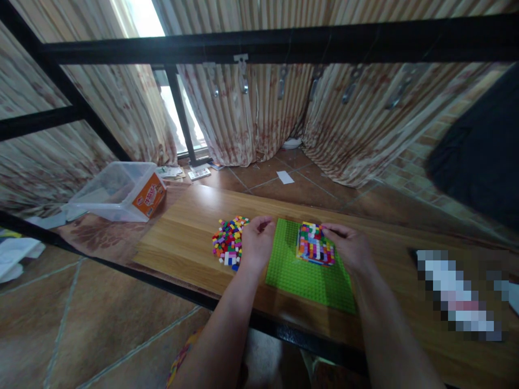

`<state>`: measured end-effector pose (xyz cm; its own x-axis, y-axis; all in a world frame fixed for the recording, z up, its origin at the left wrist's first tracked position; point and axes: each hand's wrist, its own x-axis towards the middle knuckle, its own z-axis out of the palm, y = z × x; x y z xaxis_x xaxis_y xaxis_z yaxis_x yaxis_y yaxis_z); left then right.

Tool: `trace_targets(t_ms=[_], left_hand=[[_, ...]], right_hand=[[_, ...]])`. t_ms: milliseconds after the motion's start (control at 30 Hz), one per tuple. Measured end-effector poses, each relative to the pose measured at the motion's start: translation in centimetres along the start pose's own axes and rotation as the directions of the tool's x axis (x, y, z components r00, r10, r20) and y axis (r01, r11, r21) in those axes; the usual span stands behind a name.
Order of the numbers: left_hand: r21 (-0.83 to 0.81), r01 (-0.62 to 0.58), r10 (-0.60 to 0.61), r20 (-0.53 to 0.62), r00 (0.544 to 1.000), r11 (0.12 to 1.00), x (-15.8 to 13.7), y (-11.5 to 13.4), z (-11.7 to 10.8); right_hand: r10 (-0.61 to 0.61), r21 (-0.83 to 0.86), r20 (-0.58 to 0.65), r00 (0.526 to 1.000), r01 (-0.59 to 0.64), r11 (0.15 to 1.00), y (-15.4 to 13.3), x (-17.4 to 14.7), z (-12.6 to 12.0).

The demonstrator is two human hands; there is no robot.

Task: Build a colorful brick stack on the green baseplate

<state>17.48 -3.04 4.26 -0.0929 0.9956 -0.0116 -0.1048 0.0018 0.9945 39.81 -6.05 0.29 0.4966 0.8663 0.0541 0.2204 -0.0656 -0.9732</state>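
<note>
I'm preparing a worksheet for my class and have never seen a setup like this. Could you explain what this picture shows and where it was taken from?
There is no machine here, just a person's two bare hands. The single picture comes from a camera worn on the head, looking forward and down.

On the wooden table lie a pile of small colourful bricks and, to its right, a green studded baseplate. A multicoloured brick block stands on the baseplate.

The right hand has its fingertips at the block's upper right corner. The left hand is between pile and baseplate, its fingers drawn together; whether it holds a brick is too small to tell. An item at the far right is blurred out.
</note>
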Motion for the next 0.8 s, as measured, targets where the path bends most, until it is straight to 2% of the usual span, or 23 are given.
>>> trace_targets(t_ms=[333, 500, 633, 700, 733, 800], left_hand=[[0.013, 0.014, -0.015, 0.013, 1.000, 1.000, -0.7, 0.4, 0.3], [-0.005, -0.006, 0.006, -0.031, 0.999, 1.000, 0.0, 0.0, -0.4], [-0.038, -0.003, -0.002, -0.110, 0.994, 0.999, 0.9, 0.5, -1.5], [-0.070, 0.003, -0.015, -0.170, 0.985, 0.998, 1.3, 1.0, -2.2], [-0.087, 0.002, -0.020, -0.204, 0.979, 0.996, 1.4, 1.3, -2.5], [-0.114, -0.009, -0.021, -0.262, 0.965, 0.993, 1.5, 1.8, -2.9]], right_hand=[[-0.025, -0.028, -0.011, 1.000, 0.025, 0.999, -0.1, 0.0, 0.4], [-0.055, -0.055, 0.027, 0.998, 0.056, 0.997, -0.3, -0.3, -0.2], [-0.119, -0.101, -0.112, 0.987, 0.108, 0.989, -2.6, -1.2, -0.4], [-0.209, -0.154, -0.187, 0.960, 0.182, 0.971, -4.3, -2.3, 0.3], [-0.241, -0.158, -0.195, 0.951, 0.212, 0.964, -5.1, -2.9, 1.0], [-0.295, -0.151, -0.074, 0.953, 0.282, 0.948, -6.2, -4.4, 2.7]])
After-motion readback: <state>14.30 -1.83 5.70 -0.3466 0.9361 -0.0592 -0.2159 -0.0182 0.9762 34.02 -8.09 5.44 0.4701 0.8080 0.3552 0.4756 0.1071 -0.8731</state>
